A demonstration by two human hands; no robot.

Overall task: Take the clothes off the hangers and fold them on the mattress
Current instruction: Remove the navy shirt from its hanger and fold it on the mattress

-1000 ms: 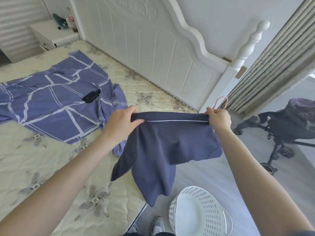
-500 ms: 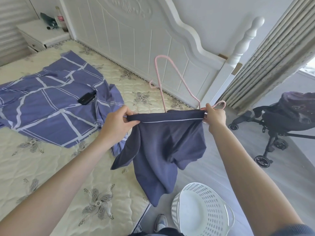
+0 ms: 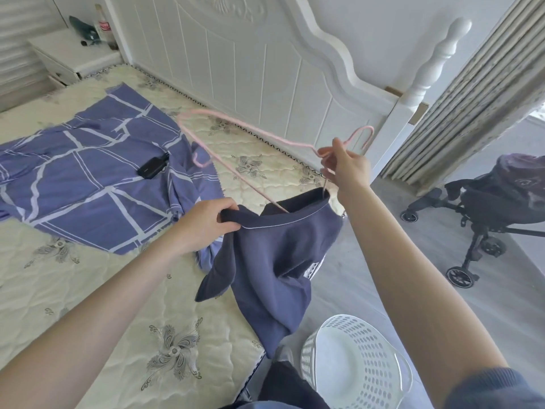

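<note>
Head view: the soft navy knit shirt hangs limp beside the bed's edge. It looks light and floppy, best held at the collar, where the left hand grips it. The right hand pinches the thin pink wire hanger near its hook, one end inside the collar. Beyond lies the cream quilted mattress.

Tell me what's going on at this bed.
A person stands at the mattress edge, taking a navy garment off a pink wire hanger. The left hand grips the garment's opening, and the right hand pinches the hanger near its hook. Most of the hanger is outside the garment, with only one end inside the opening. A white basket sits on the floor below, and a purple checked cloth lies spread on the mattress.
</note>
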